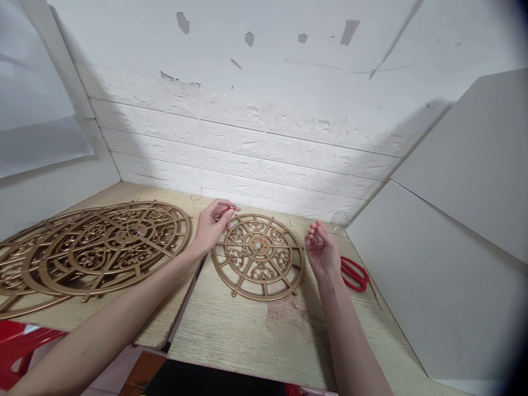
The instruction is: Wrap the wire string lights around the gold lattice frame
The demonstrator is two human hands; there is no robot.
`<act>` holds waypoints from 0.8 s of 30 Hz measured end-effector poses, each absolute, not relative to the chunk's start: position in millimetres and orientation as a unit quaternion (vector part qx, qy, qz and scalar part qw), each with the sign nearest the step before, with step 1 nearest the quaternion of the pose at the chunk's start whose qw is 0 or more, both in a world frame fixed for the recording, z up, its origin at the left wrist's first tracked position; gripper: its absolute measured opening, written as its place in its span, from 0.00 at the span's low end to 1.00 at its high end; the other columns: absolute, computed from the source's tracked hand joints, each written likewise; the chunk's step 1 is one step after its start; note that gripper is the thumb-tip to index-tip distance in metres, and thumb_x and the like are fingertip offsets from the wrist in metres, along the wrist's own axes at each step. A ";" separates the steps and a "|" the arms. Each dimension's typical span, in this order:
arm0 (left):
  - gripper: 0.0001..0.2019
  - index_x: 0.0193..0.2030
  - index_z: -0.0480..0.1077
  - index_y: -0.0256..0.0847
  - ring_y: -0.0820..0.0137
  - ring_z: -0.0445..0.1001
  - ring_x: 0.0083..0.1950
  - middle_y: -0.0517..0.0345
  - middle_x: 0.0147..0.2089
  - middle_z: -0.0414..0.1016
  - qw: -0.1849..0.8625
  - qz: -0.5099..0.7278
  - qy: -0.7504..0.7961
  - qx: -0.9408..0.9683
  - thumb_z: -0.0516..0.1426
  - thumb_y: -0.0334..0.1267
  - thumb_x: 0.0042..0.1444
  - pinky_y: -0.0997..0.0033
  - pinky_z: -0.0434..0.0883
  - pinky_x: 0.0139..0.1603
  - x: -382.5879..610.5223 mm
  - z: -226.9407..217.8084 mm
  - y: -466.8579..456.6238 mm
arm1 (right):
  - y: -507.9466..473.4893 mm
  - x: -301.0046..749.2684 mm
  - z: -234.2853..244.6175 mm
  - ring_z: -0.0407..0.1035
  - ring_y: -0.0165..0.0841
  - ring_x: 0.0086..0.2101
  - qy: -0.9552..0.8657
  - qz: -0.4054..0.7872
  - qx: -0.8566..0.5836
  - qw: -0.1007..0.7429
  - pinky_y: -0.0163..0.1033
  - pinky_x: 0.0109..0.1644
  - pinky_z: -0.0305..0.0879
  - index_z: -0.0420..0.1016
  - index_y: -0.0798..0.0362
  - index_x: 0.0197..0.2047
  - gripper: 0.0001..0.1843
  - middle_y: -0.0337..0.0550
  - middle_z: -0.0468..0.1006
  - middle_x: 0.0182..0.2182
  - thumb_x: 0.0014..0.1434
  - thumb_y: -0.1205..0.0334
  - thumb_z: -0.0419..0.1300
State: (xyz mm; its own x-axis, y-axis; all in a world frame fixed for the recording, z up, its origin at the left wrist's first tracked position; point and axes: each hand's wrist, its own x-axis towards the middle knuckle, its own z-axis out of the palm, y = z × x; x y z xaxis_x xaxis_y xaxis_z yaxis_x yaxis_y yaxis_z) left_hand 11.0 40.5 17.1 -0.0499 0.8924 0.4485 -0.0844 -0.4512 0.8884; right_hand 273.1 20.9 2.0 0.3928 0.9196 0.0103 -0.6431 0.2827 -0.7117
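Observation:
A round gold-coloured ornamental panel [258,246] with spokes and scrollwork lies flat on the table between my hands. Thin wire or thread runs over its left half and centre. My left hand [214,223] is above the panel's upper left edge, thumb and fingers pinched together, with a speck of red at the fingertips. To the right of the panel, my right hand [324,250] is raised with its fingers curled to a pinch. A faint fine line shows near its fingertips. What either pinch holds is too small to name. Red-handled scissors [355,274] lie beside my right wrist.
Several similar gold panels [136,231] lie overlapped on the left, with a yellowish strand on top. A clear plastic object [340,221] stands in the back right corner. White walls [264,154] and panels enclose the table [231,335]. A red stool [20,344] is at lower left.

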 end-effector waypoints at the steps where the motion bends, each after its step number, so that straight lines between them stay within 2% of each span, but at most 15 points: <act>1: 0.09 0.37 0.70 0.39 0.78 0.65 0.23 0.52 0.40 0.79 0.387 0.629 0.354 0.574 0.61 0.40 0.52 0.77 0.62 0.21 11.0 16.2 41.2 | 21.9 272.5 -0.8 0.72 0.24 0.31 -0.253 0.496 -0.335 0.760 0.26 0.33 0.71 0.77 0.52 0.39 0.17 0.39 0.79 0.36 0.43 0.70 0.69; 4: 0.10 0.37 0.70 0.38 0.78 0.66 0.22 0.51 0.40 0.79 0.395 0.612 0.360 0.583 0.61 0.42 0.52 0.77 0.62 0.21 11.6 12.4 43.7 | 26.3 268.3 -14.1 0.73 0.35 0.44 -0.421 0.394 -0.443 0.686 0.41 0.46 0.72 0.78 0.50 0.44 0.20 0.44 0.78 0.47 0.44 0.68 0.67; 6: 0.10 0.37 0.70 0.38 0.78 0.66 0.22 0.50 0.40 0.80 0.399 0.601 0.364 0.588 0.61 0.42 0.52 0.77 0.63 0.21 12.5 10.0 44.7 | 29.7 263.8 -25.0 0.71 0.41 0.48 -0.547 0.269 -0.523 0.596 0.51 0.54 0.67 0.80 0.51 0.41 0.15 0.47 0.78 0.47 0.48 0.66 0.63; 8: 0.10 0.37 0.71 0.37 0.78 0.66 0.22 0.50 0.41 0.80 0.398 0.596 0.365 0.594 0.61 0.42 0.52 0.76 0.63 0.21 13.4 8.6 45.0 | 32.1 258.6 -34.6 0.69 0.44 0.50 -0.641 0.166 -0.556 0.502 0.55 0.59 0.61 0.82 0.51 0.38 0.11 0.50 0.78 0.47 0.52 0.65 0.60; 11: 0.10 0.37 0.71 0.37 0.77 0.66 0.22 0.50 0.40 0.80 0.395 0.590 0.360 0.605 0.60 0.42 0.52 0.76 0.64 0.22 14.4 8.7 44.0 | 32.7 251.0 -42.2 0.68 0.44 0.50 -0.704 0.114 -0.553 0.430 0.55 0.59 0.59 0.82 0.50 0.37 0.11 0.50 0.78 0.47 0.57 0.61 0.58; 15: 0.10 0.37 0.72 0.37 0.75 0.69 0.24 0.51 0.40 0.80 0.390 0.571 0.359 0.627 0.60 0.42 0.53 0.74 0.66 0.24 14.8 9.1 42.3 | 30.6 243.5 -41.4 0.70 0.42 0.48 -0.732 0.138 -0.520 0.419 0.52 0.57 0.61 0.82 0.49 0.39 0.10 0.48 0.79 0.44 0.59 0.60 0.58; 18: 0.10 0.38 0.73 0.38 0.73 0.72 0.27 0.51 0.40 0.80 0.370 0.541 0.368 0.659 0.59 0.42 0.55 0.73 0.69 0.27 14.5 6.5 41.7 | 30.2 239.4 -40.6 0.72 0.39 0.42 -0.744 0.184 -0.486 0.420 0.46 0.49 0.66 0.80 0.51 0.41 0.11 0.48 0.80 0.40 0.60 0.62 0.57; 21: 0.09 0.40 0.75 0.40 0.69 0.76 0.33 0.53 0.40 0.81 0.302 0.484 0.381 0.728 0.57 0.40 0.58 0.70 0.72 0.34 14.0 2.7 40.6 | 30.9 235.3 -42.4 0.72 0.39 0.39 -0.747 0.196 -0.481 0.416 0.44 0.43 0.67 0.80 0.53 0.39 0.10 0.48 0.80 0.38 0.57 0.65 0.57; 24: 0.10 0.42 0.78 0.43 0.66 0.78 0.40 0.56 0.42 0.81 0.197 0.418 0.371 0.806 0.55 0.37 0.59 0.66 0.72 0.44 13.9 -0.1 38.3 | 30.4 231.0 -43.6 0.71 0.38 0.37 -0.754 0.178 -0.481 0.411 0.44 0.43 0.65 0.79 0.52 0.36 0.08 0.45 0.80 0.35 0.55 0.67 0.58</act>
